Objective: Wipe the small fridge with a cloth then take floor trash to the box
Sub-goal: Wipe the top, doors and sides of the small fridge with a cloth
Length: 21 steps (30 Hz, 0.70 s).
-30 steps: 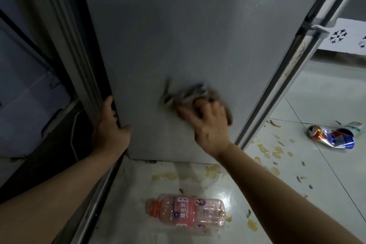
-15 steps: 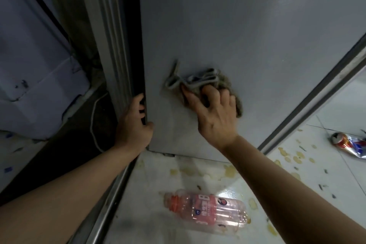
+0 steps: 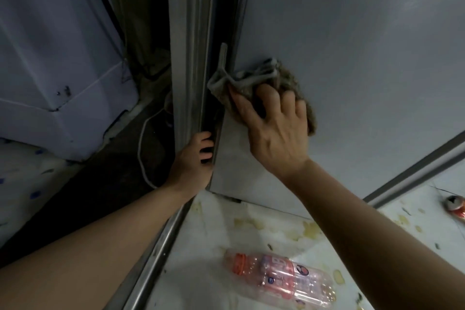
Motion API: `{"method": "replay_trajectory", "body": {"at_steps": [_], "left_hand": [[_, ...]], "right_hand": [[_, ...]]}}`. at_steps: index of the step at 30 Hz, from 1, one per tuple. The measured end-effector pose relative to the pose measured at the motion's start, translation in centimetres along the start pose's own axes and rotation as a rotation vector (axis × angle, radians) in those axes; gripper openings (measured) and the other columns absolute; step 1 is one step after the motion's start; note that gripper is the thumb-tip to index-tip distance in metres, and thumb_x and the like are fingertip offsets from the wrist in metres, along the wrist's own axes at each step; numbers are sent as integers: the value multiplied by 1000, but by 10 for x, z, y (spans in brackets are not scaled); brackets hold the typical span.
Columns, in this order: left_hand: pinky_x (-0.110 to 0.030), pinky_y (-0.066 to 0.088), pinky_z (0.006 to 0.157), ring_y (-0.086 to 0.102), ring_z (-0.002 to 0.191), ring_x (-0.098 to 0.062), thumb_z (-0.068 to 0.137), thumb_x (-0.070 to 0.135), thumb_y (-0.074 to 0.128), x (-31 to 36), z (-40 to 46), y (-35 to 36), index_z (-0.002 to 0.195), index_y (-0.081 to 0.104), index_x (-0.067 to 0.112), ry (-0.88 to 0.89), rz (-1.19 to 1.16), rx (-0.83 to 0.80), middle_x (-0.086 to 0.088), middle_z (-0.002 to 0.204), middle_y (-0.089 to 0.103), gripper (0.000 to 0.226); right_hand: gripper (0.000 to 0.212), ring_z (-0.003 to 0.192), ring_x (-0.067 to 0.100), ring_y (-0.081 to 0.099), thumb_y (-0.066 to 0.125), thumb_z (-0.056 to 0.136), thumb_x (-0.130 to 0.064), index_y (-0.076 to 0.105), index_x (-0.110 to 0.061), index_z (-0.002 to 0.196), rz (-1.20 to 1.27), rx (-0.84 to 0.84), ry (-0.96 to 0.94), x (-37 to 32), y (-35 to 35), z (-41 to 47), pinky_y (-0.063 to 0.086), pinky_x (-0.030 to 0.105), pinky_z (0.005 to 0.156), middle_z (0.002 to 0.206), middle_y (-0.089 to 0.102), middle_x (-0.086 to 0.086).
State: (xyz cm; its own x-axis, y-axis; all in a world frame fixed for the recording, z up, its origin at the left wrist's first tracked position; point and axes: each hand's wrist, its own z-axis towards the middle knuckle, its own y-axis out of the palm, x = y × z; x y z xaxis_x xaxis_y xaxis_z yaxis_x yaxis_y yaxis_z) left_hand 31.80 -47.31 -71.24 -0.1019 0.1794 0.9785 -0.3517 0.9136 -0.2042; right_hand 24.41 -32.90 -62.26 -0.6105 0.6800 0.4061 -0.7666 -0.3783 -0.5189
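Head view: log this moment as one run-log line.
phase: wiping fridge | right hand: presses cloth near left edge | left hand: grips fridge edge | floor trash: bottle, can not picked up

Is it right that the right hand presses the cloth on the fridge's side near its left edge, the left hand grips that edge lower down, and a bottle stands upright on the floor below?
Not quite. The head view shows the bottle lying on its side, not upright. The rest holds: the right hand presses the cloth on the fridge, and the left hand grips its edge lower down.
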Motion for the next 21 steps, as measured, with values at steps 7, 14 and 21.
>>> {"method": "replay_trajectory", "body": {"at_steps": [7,14,21], "left_hand": [[-16,47,75,62,92,-8,82,-12,52,-34,2,-5,128,37,20,-172,-7,75,-1,106,62,58],[-33,46,92,52,118,-28,78,-19,50,-45,6,-12,137,34,9,-244,23,41,-13,130,50,67],[-38,44,99,54,115,-27,80,-19,45,-51,7,-2,133,40,3,-268,46,64,-15,128,53,57]], "right_hand": [[61,86,19,31,36,81,-20,44,-33,140,-114,-440,-357,-47,30,-83,35,29,69,114,51,-3],[56,80,26,31,37,83,-15,49,-23,137,29,-196,-80,-29,20,-49,20,35,64,109,37,9],[56,84,22,32,32,85,-17,51,-29,135,-13,-384,-324,-61,54,-119,22,34,66,107,34,2]]}}
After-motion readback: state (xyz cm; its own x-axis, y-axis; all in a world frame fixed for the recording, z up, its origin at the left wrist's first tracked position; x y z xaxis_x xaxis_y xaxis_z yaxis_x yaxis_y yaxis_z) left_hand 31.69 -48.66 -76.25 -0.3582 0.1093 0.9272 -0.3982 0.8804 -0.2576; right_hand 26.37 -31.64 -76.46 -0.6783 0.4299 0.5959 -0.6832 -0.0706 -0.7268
